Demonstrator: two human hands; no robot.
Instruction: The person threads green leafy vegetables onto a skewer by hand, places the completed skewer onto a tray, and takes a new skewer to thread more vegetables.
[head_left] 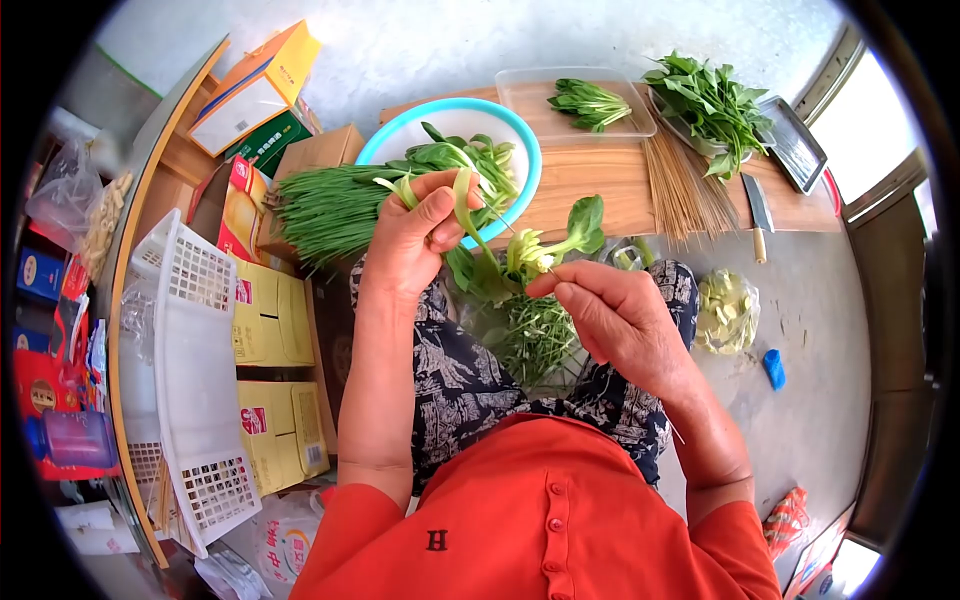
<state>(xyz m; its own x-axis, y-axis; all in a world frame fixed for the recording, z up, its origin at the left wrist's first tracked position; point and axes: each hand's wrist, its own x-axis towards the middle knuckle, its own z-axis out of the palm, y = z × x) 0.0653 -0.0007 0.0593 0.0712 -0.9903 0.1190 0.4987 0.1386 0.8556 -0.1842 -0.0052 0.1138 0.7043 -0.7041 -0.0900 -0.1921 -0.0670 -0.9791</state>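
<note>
My left hand (420, 230) is closed around a pale green leaf stalk (466, 205) that bends down between its fingers. My right hand (620, 315) pinches a thin skewer (678, 434), its end showing below the wrist. On the skewer, just beyond the right fingertips, sits a bok choy piece (530, 252) with a pale base and a round green leaf. More greens hang below the left fingers. Behind that hand, long thin green chives (335, 212) and bok choy (490, 165) lie across a blue-rimmed basin (535, 165).
On the wooden table (590, 185) are a clear tray (520, 110) of greens, a heap of leafy greens (705, 105), loose skewers (685, 190) and a knife (757, 205). Cut greens (535, 335) lie below my hands. A white plastic basket (195, 370) and cartons (270, 320) stand left.
</note>
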